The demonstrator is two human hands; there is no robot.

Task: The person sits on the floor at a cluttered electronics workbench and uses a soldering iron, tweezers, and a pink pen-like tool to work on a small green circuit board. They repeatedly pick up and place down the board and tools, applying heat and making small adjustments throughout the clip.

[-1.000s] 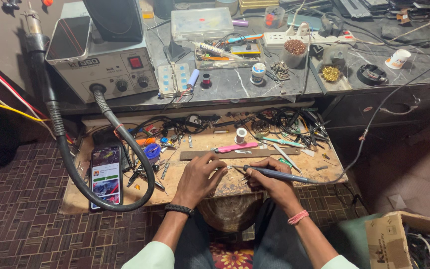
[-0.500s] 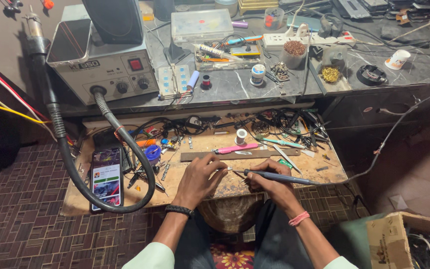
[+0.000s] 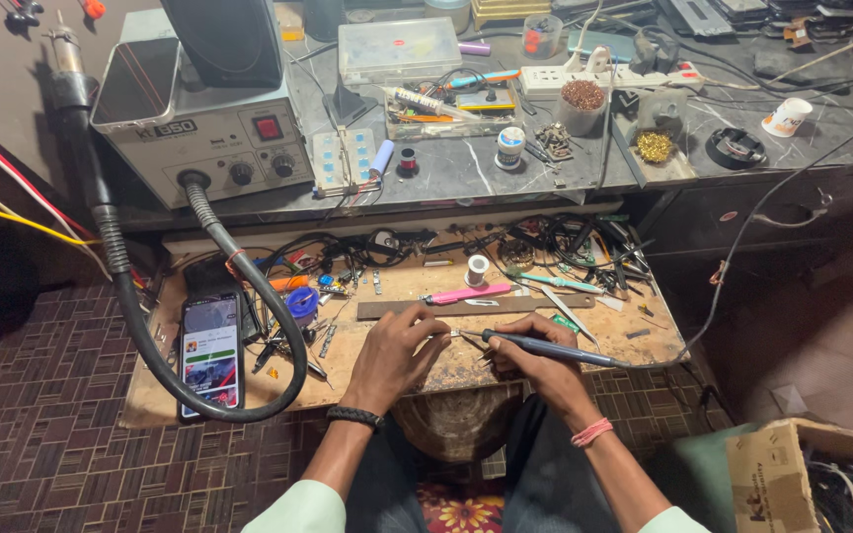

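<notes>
1. Head view, hands: the right hand has its fingers closed around a dark soldering iron, held like a pen, tip pointing left towards the other hand. Its cord trails off to the right. A pink band sits on that wrist.
2. The left hand rests on the wooden surface, fingers curled and pinched over something small at the iron's tip; the piece itself is too small to make out. A black band circles this wrist.
3. Both hands meet at the front middle of the surface, just above the person's knees.
4. Just behind the hands lies a long dark strip, with a pink tool along its far side and a small white spool beyond that.
5. To the left, a phone lies face up with its screen lit, ringed by a thick black hose.
6. The hose runs up to a grey station with knobs, on the higher stone surface behind.
7. That upper level also carries a clear plastic box, a white power strip, a small pot and a white cup.
8. A tangle of black cables and tools fills the back of the wooden surface.
9. A cardboard box stands on the floor at lower right.
</notes>
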